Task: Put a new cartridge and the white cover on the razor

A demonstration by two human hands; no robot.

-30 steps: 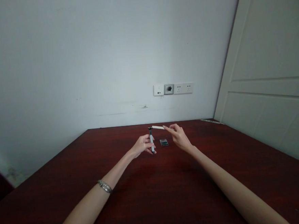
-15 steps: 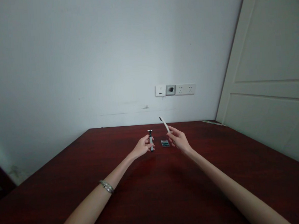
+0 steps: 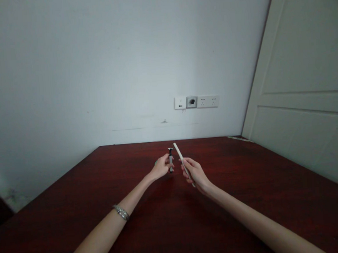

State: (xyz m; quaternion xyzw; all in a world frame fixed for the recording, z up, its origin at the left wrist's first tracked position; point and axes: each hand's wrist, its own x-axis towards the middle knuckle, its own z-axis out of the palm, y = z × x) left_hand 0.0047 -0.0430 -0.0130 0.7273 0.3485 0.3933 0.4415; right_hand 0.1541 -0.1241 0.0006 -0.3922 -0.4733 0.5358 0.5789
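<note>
My left hand [image 3: 161, 167] is closed around the handle of a razor [image 3: 171, 163], held upright with its T-shaped head at the top. The handle is grey with black ends. A small greenish patch shows behind the knuckles of that hand, too small to make out. To the right, my right hand [image 3: 196, 173] grips a white toothbrush [image 3: 177, 150] between thumb and fingers. It slants up and to the left, its upper end close to the razor's head but apart from it. The toothbrush's bristles are not visible now.
Both hands are above a dark red wooden table [image 3: 125, 164]. The table's far edge meets a pale wall [image 3: 136, 67] with sockets [image 3: 207, 101]. A pale panelled door [image 3: 304, 74] stands at the right. A thin strip [image 3: 239, 139] lies at the far right corner.
My right hand has come lower and nearer, turning the toothbrush so its dark bristles no longer show. The small clear packet between the hands is out of sight. My left hand has barely moved.
</note>
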